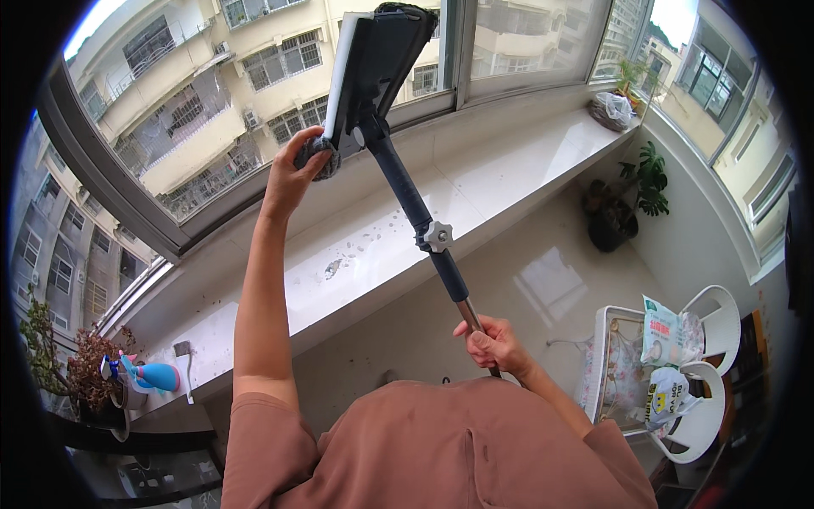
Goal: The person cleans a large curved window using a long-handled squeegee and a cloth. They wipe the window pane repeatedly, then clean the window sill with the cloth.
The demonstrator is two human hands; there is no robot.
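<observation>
A window squeegee mop on a metal pole rises from the lower middle toward the window. My right hand (496, 343) is wrapped around its metal pole (469, 312), below the dark grip sleeve. Up at the black mop head (375, 70), my left hand (296, 172) pinches a grey fuzzy pad (318, 158) at the lower end of the white squeegee edge (340, 76). How the pad joins the head is hidden by my fingers. A white star-shaped knob (439, 236) sits on the handle's joint.
Dirt specks mark the white tiled sill (381, 248). At left stand a blue spray bottle (156, 376), a brush (184, 366) and potted plants (98, 369). A bagged pot (612, 111) occupies the far sill. On the floor are a potted monstera (613, 223), white chairs (715, 318) and a table (610, 356).
</observation>
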